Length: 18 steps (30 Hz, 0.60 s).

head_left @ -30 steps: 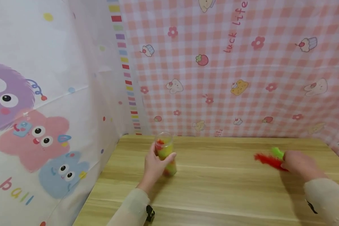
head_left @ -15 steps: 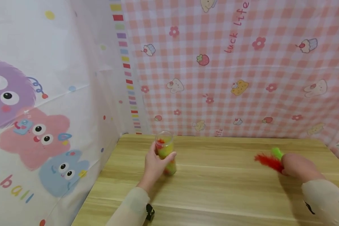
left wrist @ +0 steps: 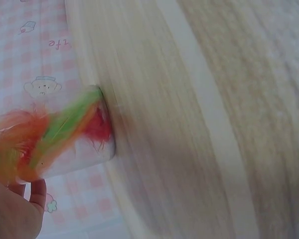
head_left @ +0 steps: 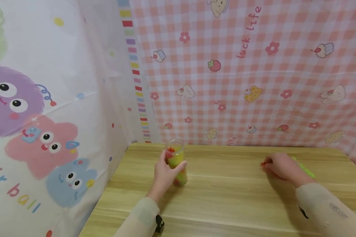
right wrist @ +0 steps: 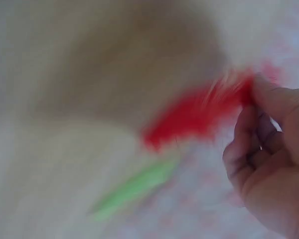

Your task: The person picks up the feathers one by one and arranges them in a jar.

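My left hand [head_left: 166,172] grips a clear plastic jar [head_left: 175,144] around its side, near the table's back left. Red, yellow, orange and green feathers [left wrist: 65,127] fill the jar, which shows no lid in the head view. At the right, my right hand [head_left: 284,167] pinches a red feather [right wrist: 194,117] by one end between thumb and fingers, just above the table. Mostly covered by the hand in the head view, that feather shows in full in the right wrist view, though blurred. A bright green strip [head_left: 305,168], perhaps another feather, lies behind my right wrist.
The wooden table [head_left: 225,197] stretches between both hands. A pink checked cloth [head_left: 231,82] hangs along its back edge, and a white cartoon-printed cloth [head_left: 86,138] hangs along its left side.
My right hand has moved left with the red feather, away from the green strip, which stays on the table. My left hand keeps holding the jar in nearly the same place.
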Each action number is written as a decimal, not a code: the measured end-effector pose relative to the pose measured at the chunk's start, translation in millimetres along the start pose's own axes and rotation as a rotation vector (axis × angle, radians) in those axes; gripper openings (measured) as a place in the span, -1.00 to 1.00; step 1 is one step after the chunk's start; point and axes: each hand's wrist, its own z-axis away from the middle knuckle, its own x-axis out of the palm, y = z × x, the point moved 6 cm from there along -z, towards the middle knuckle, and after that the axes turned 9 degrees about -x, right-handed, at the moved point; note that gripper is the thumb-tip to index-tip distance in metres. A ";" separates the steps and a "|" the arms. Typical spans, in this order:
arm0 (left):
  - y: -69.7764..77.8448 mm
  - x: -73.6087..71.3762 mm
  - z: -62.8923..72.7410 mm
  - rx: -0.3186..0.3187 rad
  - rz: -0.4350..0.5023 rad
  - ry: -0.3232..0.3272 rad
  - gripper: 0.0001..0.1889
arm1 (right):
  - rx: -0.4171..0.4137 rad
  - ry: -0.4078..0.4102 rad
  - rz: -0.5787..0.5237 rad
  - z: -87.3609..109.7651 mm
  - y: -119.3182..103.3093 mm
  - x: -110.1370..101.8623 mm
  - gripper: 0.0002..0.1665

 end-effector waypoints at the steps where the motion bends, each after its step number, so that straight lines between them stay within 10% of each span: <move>1: -0.3 -0.7 0.1 -0.001 0.000 0.005 -0.27 | -0.009 0.024 -0.044 -6.8 -13.5 -7.2 -0.89; 11: -2.2 -5.1 -2.6 0.012 -0.004 0.006 -0.25 | -0.141 0.342 -0.394 -64.4 -207.6 -105.8 -0.77; 18: -4.3 -0.1 -3.3 0.002 0.015 -0.003 -0.28 | -0.287 0.488 -0.399 -82.7 -286.5 -115.0 -0.85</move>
